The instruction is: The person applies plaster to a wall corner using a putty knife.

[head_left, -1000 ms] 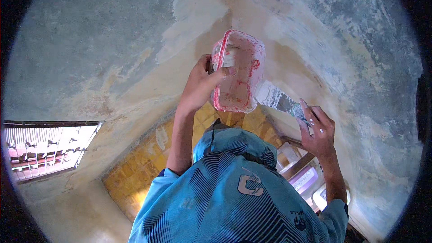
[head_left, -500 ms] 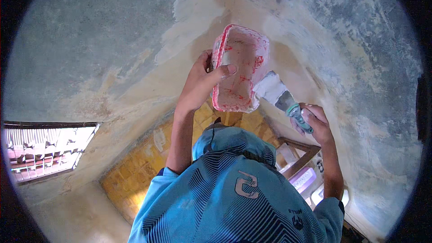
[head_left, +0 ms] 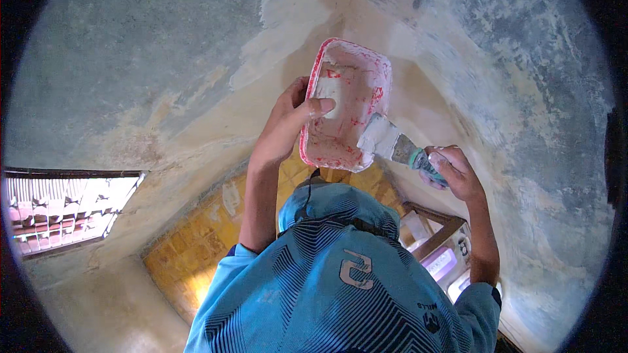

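Note:
My left hand [head_left: 288,121] grips a rectangular tub [head_left: 345,132] by its left side, the thumb over the rim and the other fingers behind. The tub is tilted so its inside shows, smeared with white paste over red. In my right hand [head_left: 456,171] is a putty knife [head_left: 400,150], its green-grey handle wrapped by the fingers. White putty [head_left: 379,134] coats the blade's end, which lies over the tub's lower right rim. Whether the blade touches the rim I cannot tell.
Two walls meet in a corner ahead, the left wall [head_left: 163,39] grey with pale patches, the right wall [head_left: 523,124] streaked white. A barred window opening [head_left: 72,212] is at left. Yellow floor tiles [head_left: 196,248] lie below, with a brown wooden frame [head_left: 441,238] at lower right.
The putty knife has moved left and turned flatter, its blade now over the tub's edge. My left hand and the tub have shifted slightly left and down.

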`<state>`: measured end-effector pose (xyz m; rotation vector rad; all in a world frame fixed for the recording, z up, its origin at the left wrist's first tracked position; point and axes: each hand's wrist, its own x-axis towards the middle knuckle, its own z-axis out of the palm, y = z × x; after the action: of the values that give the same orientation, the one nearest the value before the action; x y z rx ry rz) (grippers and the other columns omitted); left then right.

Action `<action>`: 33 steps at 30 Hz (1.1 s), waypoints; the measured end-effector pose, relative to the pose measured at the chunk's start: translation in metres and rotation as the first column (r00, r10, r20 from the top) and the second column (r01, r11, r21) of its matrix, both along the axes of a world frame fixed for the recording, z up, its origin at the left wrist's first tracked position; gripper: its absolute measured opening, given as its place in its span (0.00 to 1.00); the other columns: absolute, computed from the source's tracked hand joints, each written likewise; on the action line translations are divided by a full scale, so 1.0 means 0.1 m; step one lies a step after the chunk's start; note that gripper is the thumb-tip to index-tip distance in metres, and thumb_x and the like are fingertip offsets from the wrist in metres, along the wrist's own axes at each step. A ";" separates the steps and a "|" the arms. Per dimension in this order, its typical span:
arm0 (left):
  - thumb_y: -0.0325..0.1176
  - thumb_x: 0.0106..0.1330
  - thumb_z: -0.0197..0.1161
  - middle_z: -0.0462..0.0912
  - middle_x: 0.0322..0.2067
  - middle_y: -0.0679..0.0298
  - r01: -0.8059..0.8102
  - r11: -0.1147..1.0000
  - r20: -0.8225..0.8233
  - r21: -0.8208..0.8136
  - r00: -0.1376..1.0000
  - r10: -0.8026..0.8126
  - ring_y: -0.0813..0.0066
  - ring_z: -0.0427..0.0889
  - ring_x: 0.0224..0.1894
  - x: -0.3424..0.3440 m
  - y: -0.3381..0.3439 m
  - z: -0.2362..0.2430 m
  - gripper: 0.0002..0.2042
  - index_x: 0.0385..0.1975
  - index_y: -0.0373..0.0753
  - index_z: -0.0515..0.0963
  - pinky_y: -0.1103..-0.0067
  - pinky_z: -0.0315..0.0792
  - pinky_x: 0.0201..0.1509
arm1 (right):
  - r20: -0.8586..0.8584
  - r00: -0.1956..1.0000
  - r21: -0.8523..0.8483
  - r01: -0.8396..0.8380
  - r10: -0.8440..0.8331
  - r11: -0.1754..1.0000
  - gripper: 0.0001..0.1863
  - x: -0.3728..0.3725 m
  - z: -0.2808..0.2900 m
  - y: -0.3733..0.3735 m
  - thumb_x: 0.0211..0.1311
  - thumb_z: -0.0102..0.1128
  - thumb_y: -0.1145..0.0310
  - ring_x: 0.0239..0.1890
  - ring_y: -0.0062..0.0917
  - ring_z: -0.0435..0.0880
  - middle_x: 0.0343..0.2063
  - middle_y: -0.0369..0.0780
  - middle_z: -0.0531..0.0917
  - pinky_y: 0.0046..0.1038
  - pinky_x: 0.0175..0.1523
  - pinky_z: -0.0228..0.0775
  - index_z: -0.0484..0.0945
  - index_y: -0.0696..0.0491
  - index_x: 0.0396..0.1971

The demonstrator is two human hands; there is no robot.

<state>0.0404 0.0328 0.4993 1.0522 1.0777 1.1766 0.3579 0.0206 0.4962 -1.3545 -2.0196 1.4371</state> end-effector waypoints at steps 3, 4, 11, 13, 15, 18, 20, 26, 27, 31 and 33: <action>0.45 0.46 0.59 0.71 0.41 0.52 -0.018 1.000 -0.025 -0.014 1.000 0.018 0.68 0.70 0.44 0.03 0.04 -0.07 0.32 0.46 0.25 0.64 0.76 0.62 0.50 | -0.104 0.995 0.024 -0.003 0.005 1.000 0.16 0.02 0.03 0.03 0.61 0.43 0.61 0.16 0.17 0.69 0.17 0.37 0.74 0.20 0.23 0.62 0.72 0.60 0.29; 0.45 0.46 0.59 0.71 0.41 0.52 -0.021 1.000 -0.024 -0.013 1.000 0.020 0.68 0.70 0.44 0.03 0.05 -0.09 0.32 0.46 0.25 0.64 0.76 0.62 0.50 | -0.084 0.996 -0.045 -0.020 0.016 0.999 0.15 0.03 0.08 0.04 0.61 0.44 0.62 0.15 0.17 0.68 0.17 0.37 0.74 0.20 0.22 0.61 0.73 0.59 0.30; 0.47 0.46 0.59 0.72 0.41 0.52 -0.030 0.993 -0.035 -0.111 0.999 0.026 0.67 0.70 0.44 0.00 0.15 -0.13 0.33 0.47 0.24 0.64 0.76 0.63 0.50 | -0.097 0.976 -0.173 0.178 -0.197 0.969 0.14 0.33 0.14 0.00 0.60 0.44 0.61 0.13 0.13 0.64 0.16 0.34 0.72 0.16 0.17 0.56 0.74 0.57 0.31; 0.47 0.45 0.60 0.72 0.41 0.52 -0.014 0.994 -0.123 -0.108 0.992 0.000 0.67 0.71 0.44 0.00 0.18 -0.10 0.34 0.47 0.24 0.64 0.76 0.63 0.50 | -0.071 0.938 -0.207 0.320 -0.341 0.924 0.13 0.43 0.27 0.02 0.57 0.47 0.65 0.17 0.16 0.68 0.19 0.36 0.73 0.20 0.21 0.60 0.73 0.60 0.33; 0.48 0.44 0.61 0.74 0.39 0.51 0.001 0.999 -0.309 -0.041 0.951 -0.014 0.67 0.72 0.43 0.05 0.23 -0.02 0.35 0.46 0.24 0.64 0.76 0.64 0.48 | 0.081 0.996 0.336 -0.051 0.025 0.941 0.13 0.44 0.58 0.21 0.50 0.53 0.70 0.22 0.22 0.72 0.23 0.39 0.74 0.23 0.29 0.64 0.73 0.60 0.35; 0.49 0.41 0.63 0.75 0.37 0.50 0.051 0.998 -0.438 -0.026 0.897 -0.058 0.66 0.74 0.41 0.13 0.30 -0.01 0.36 0.45 0.24 0.65 0.77 0.66 0.47 | 0.391 0.919 0.627 -0.312 0.059 0.714 0.15 0.28 0.98 0.33 0.42 0.57 0.74 0.27 0.26 0.73 0.25 0.42 0.75 0.25 0.35 0.65 0.73 0.60 0.35; 0.47 0.42 0.63 0.74 0.38 0.51 0.076 0.997 -0.459 0.000 0.886 -0.068 0.67 0.73 0.42 0.15 0.32 -0.08 0.35 0.46 0.25 0.65 0.77 0.65 0.47 | 0.397 0.915 0.476 -0.267 0.066 0.838 0.14 -0.02 1.28 0.43 0.42 0.57 0.74 0.27 0.25 0.74 0.24 0.42 0.75 0.24 0.34 0.65 0.74 0.59 0.33; 0.48 0.42 0.64 0.73 0.41 0.52 0.259 0.966 -0.494 -0.018 0.838 -0.234 0.67 0.72 0.45 0.21 0.35 -0.07 0.35 0.46 0.27 0.65 0.76 0.65 0.48 | 0.497 0.861 0.278 -0.270 0.102 0.922 0.10 -0.28 1.65 0.67 0.41 0.58 0.77 0.24 0.21 0.75 0.22 0.41 0.76 0.23 0.32 0.67 0.75 0.59 0.28; 0.48 0.41 0.65 0.73 0.41 0.52 0.268 0.962 -0.531 -0.047 0.809 -0.252 0.67 0.72 0.44 0.23 0.36 -0.05 0.36 0.46 0.27 0.65 0.76 0.65 0.48 | 0.509 0.855 0.232 -0.245 0.098 0.941 0.10 -0.31 1.70 0.70 0.39 0.58 0.80 0.23 0.19 0.76 0.23 0.40 0.76 0.22 0.31 0.68 0.75 0.60 0.28; 0.50 0.38 0.64 0.76 0.35 0.50 0.232 0.968 -0.476 0.090 0.864 -0.163 0.64 0.76 0.38 0.23 0.35 -0.15 0.35 0.43 0.27 0.69 0.75 0.68 0.42 | 0.495 0.864 0.194 -0.212 0.091 0.958 0.07 -0.41 1.67 0.88 0.41 0.61 0.77 0.18 0.17 0.74 0.22 0.39 0.76 0.20 0.19 0.65 0.77 0.60 0.25; 0.49 0.39 0.63 0.76 0.36 0.50 0.232 0.967 -0.457 0.105 0.875 -0.161 0.64 0.76 0.38 0.24 0.34 -0.01 0.35 0.43 0.27 0.68 0.75 0.68 0.42 | 0.540 0.836 0.277 -0.283 0.095 0.918 0.09 -0.42 1.66 0.93 0.40 0.62 0.73 0.16 0.16 0.73 0.22 0.38 0.76 0.19 0.18 0.64 0.78 0.59 0.25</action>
<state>0.0639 0.0664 0.4979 1.5723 1.2046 0.8826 0.3157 0.1132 0.6626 -1.5221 -2.6623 0.7519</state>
